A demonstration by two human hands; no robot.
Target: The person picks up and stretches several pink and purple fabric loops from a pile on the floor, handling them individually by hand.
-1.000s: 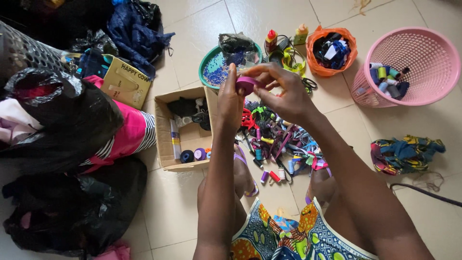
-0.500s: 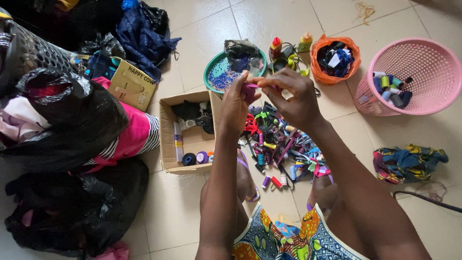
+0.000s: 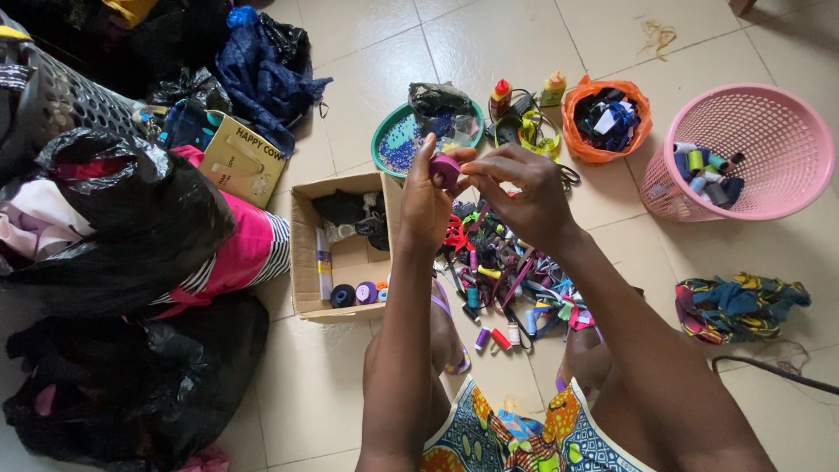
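I take the open brown cardboard box (image 3: 343, 253) on the tiled floor (image 3: 516, 44) as my landmark. In it, spools of thread lie along the near wall. Left of the box, touching it, sits a pile of black plastic bags (image 3: 114, 227) stuffed with cloth; behind that pile stands a small yellow carton (image 3: 240, 162). Behind the box, to the right, rests a round green tray (image 3: 402, 140) carrying beads. Right of the box a heap of thread spools and ribbon scraps (image 3: 507, 280) lies on the floor, and my two hands hover over its far edge. Well right of the box stands a pink plastic mesh basket (image 3: 760, 131) holding spools; between tray and basket sits an orange bag (image 3: 605, 118).
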